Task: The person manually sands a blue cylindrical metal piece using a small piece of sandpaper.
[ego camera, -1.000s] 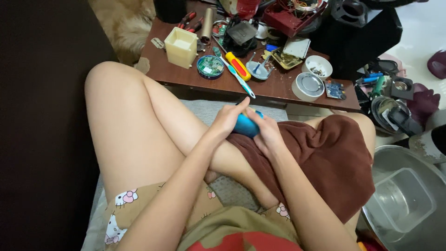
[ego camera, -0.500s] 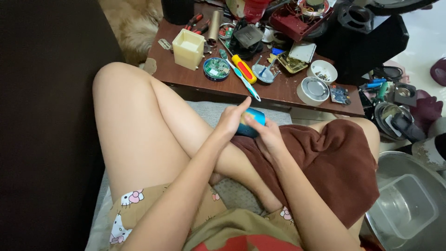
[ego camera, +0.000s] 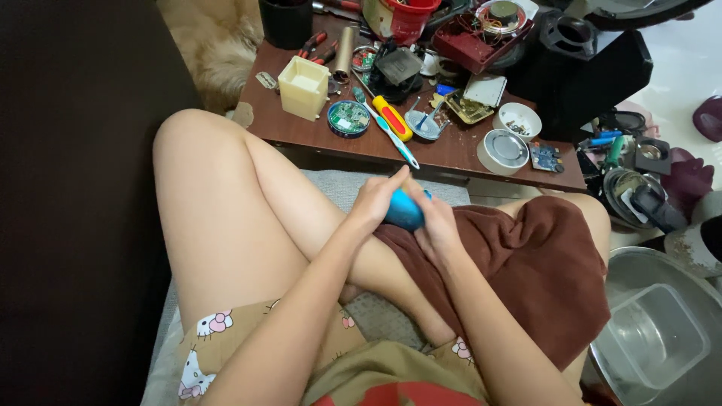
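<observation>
Both hands pinch a blue ball.
Left hand and right hand clasp the blue ball (brown towel beneath; cream box beyond).

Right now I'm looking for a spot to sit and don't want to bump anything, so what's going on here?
A person sits cross-legged by a low wooden table cluttered with tools and electronic parts. The left hand and the right hand both grip a small blue rounded object above a brown towel draped over one leg. A yellow and red screwdriver and a round circuit board lie on the table, untouched.
</observation>
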